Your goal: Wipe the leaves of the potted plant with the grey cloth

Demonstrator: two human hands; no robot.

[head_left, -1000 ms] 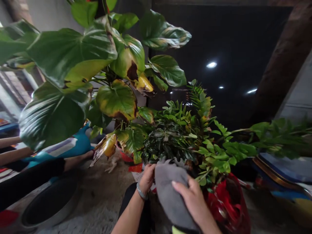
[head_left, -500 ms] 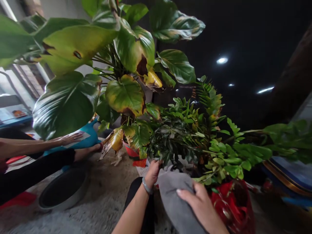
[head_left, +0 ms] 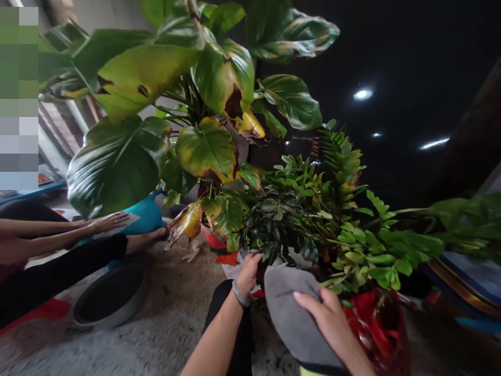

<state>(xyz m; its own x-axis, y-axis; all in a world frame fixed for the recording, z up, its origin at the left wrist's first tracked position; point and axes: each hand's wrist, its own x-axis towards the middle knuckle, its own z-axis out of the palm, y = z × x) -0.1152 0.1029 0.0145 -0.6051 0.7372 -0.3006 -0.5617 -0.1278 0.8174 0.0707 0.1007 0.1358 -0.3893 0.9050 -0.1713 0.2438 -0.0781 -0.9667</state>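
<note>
My left hand (head_left: 247,277), with a pale bangle at its wrist, is at the lower edge of a dark-leaved potted plant (head_left: 274,216). Its fingers are closed, and what they pinch is hidden among the leaves. My right hand (head_left: 323,310) grips a grey cloth (head_left: 287,308) with a dark band and a yellowish strip at its lower end. The cloth's far edge lies just under the plant's foliage. Above both hands rises a tall plant with broad leaves (head_left: 207,149), several of them yellowed and browned, in a red pot (head_left: 214,239).
Another person's hand (head_left: 109,222) rests flat on white material against a blue object (head_left: 144,216) at left. A grey basin (head_left: 111,295) stands on the concrete floor. Red shiny wrapping (head_left: 379,324) sits at right below green foliage (head_left: 387,248). Lights reflect in the dark wall.
The view has shifted slightly, so most things appear further right. The grey cloth has flattened, and its dark band and yellowish strip now show. Both hands keep nearly the same places by the plant.
</note>
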